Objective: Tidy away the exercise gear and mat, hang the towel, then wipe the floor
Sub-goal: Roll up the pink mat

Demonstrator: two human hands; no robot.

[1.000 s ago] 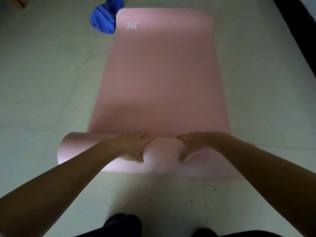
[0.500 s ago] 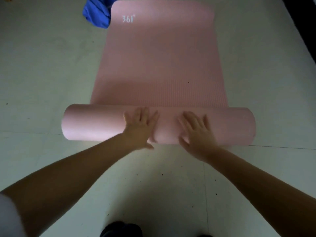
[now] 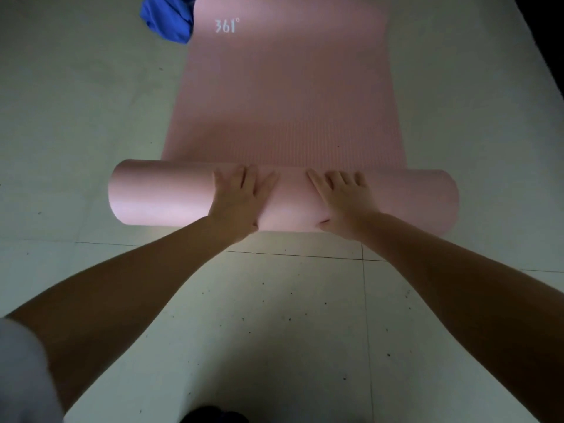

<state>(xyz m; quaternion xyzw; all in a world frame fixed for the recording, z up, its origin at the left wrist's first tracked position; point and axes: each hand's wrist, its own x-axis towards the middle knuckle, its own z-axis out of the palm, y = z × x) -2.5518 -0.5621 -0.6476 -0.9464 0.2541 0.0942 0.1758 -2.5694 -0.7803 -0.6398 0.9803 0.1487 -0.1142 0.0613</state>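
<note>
Pink foam fills the middle of my view: the mat (image 3: 283,96) lies on the pale tiled floor (image 3: 76,117), its near end wound into a thick roll (image 3: 158,193) that runs crosswise, the far part flat and stretching away from me. Starting at the left, I see a bit of light sleeve (image 3: 21,370) at the bottom corner, and up at the far left of the mat a crumpled blue towel (image 3: 166,18) sits on the floor, touching the mat's edge just beside the white "361°" print (image 3: 226,25). The roll's left end sticks out past the flat mat's side. My left hand (image 3: 241,199) lies palm-down on top of the roll, fingers (image 3: 248,178) spread and extended, gripping nothing, only pressing on the foam. Just beside it, with a strip of roll between, my right hand (image 3: 345,203) rests the same way, fingers (image 3: 332,181) flat and splayed, the heel at the roll's near edge. Farther right, the roll's other end overhangs the flat part too. Dark specks dot the tiles nearest me, and something dark shows at the bottom edge; I cannot tell what it is.
</note>
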